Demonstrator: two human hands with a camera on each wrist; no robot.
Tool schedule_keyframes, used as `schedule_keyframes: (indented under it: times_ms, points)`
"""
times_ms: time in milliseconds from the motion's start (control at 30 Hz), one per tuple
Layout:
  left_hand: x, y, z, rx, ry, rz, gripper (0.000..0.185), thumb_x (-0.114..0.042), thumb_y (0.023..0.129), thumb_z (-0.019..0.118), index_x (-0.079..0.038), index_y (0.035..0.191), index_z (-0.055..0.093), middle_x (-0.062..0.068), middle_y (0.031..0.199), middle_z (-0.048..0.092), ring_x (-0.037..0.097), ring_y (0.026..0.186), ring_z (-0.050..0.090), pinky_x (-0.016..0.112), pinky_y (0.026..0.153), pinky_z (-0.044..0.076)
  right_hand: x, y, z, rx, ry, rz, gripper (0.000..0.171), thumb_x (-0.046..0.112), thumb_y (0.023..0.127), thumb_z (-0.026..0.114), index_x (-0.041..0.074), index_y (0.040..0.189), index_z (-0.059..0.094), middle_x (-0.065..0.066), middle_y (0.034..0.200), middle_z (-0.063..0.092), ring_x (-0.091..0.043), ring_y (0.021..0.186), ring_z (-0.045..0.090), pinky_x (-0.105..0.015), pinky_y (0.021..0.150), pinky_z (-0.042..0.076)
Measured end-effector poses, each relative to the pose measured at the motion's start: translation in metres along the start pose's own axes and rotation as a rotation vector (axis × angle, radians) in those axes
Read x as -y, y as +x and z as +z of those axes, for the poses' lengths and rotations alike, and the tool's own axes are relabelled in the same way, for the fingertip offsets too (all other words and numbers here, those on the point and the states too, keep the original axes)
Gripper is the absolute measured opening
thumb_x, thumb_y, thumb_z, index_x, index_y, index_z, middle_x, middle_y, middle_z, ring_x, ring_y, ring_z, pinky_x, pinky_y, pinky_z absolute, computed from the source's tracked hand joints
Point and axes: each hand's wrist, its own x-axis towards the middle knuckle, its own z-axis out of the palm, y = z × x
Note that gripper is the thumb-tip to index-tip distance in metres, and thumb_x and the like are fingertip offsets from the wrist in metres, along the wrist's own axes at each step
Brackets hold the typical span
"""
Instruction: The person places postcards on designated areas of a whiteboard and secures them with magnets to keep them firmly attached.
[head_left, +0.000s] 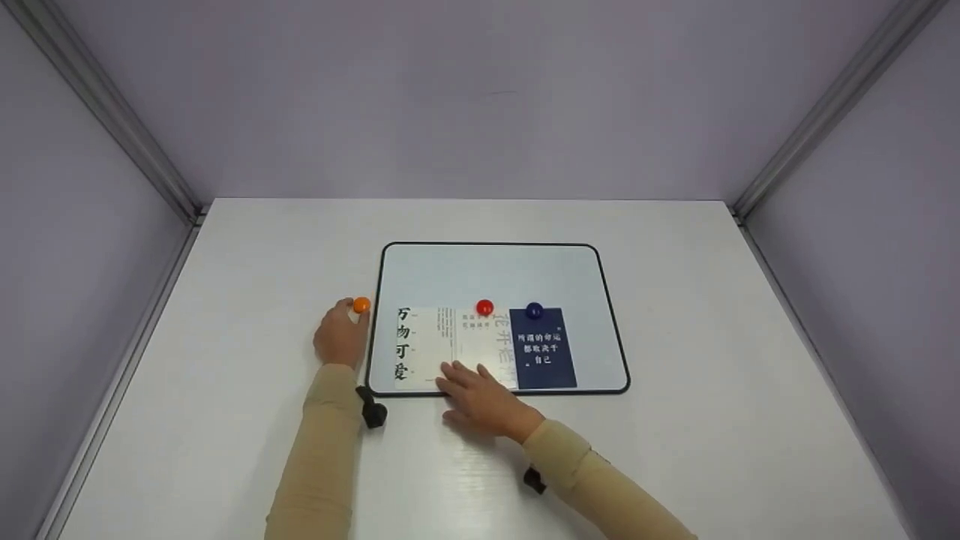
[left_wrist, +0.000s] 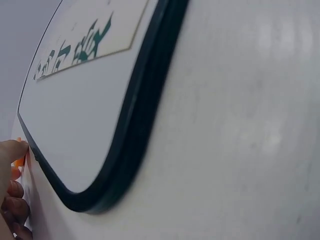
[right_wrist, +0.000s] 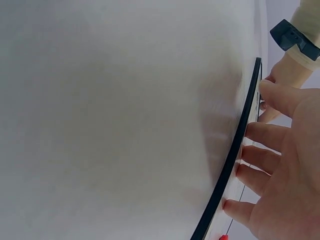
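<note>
My left hand (head_left: 340, 336) pinches a round orange magnet (head_left: 361, 305) between thumb and fingers, just outside the left edge of the whiteboard (head_left: 487, 274). Spread fingers of my right hand (head_left: 484, 397) rest on the white cards at the board's near edge. The left white card (head_left: 424, 341) bears large dark characters, and beside it is a white card with pale print (head_left: 480, 345). A red round magnet (head_left: 485, 307) sits at that card's upper edge. Right of it lies a navy card (head_left: 544, 375) with white characters, topped by a dark blue magnet (head_left: 534, 310).
The black-rimmed board lies flat on a white table (head_left: 712, 360). Pale partition walls (head_left: 465, 112) enclose the back and both sides. A black wrist camera (head_left: 373, 412) hangs at the left cuff, close to the board's near left corner.
</note>
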Motion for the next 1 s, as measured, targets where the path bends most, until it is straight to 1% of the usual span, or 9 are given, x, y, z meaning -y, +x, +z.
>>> schedule_keyframes:
  times_ms: [100,267,567,667,867,1000]
  points:
    - [0.0007,0.0,0.0,-0.004,0.009,0.002,0.044,-0.031,0.096,0.057,-0.003,0.13,0.056,0.02,0.126,0.065,0.037,0.11,0.065,0.048,0.088,0.055,-0.0002,-0.0003,0.0003,-0.004,0.004,-0.005,0.057,0.039,0.098,0.051,0.013,0.147,0.04,-0.007,0.16,0.03,-0.026,0.149,0.03,-0.051,0.122,0.027]
    - [0.0015,0.0003,-0.0006,0.009,0.012,-0.001,0.042,-0.03,0.096,0.057,-0.004,0.129,0.056,0.02,0.124,0.066,0.037,0.107,0.066,0.047,0.085,0.055,-0.0002,-0.0004,0.0008,-0.005,0.003,-0.004,0.057,0.04,0.098,0.051,0.013,0.147,0.04,-0.006,0.159,0.031,-0.026,0.149,0.03,-0.051,0.121,0.028]
    - [0.0034,0.0001,-0.0012,0.017,-0.006,0.004,0.043,-0.033,0.096,0.056,-0.006,0.129,0.057,0.021,0.121,0.067,0.039,0.104,0.066,0.048,0.082,0.054,0.002,0.0002,-0.0002,0.026,0.022,0.033,0.056,0.04,0.099,0.049,0.015,0.148,0.038,-0.003,0.161,0.027,-0.022,0.151,0.026,-0.049,0.123,0.024]
    - [0.0032,0.0004,-0.0013,0.017,-0.013,0.0,0.043,-0.034,0.096,0.055,-0.006,0.129,0.057,0.021,0.121,0.067,0.038,0.105,0.066,0.048,0.083,0.053,0.0023,-0.0001,-0.0004,0.022,0.019,0.031,0.056,0.039,0.098,0.05,0.014,0.148,0.039,-0.004,0.161,0.028,-0.023,0.15,0.027,-0.049,0.123,0.025]
    - [-0.0006,0.0001,-0.004,0.033,-0.028,0.0,0.046,-0.036,0.097,0.053,-0.005,0.132,0.055,0.02,0.125,0.065,0.037,0.109,0.064,0.048,0.088,0.054,0.0017,0.0006,-0.0008,0.041,0.046,0.047,0.057,0.04,0.099,0.049,0.015,0.148,0.038,-0.003,0.162,0.026,-0.022,0.151,0.024,-0.049,0.124,0.022]
    - [-0.0015,0.0007,-0.0056,0.032,-0.033,0.011,0.046,-0.036,0.098,0.053,-0.006,0.132,0.054,0.02,0.125,0.065,0.037,0.109,0.064,0.047,0.087,0.054,0.0013,0.0014,-0.0011,0.041,0.053,0.049,0.057,0.041,0.099,0.049,0.016,0.148,0.037,-0.003,0.162,0.025,-0.023,0.151,0.024,-0.049,0.124,0.021]
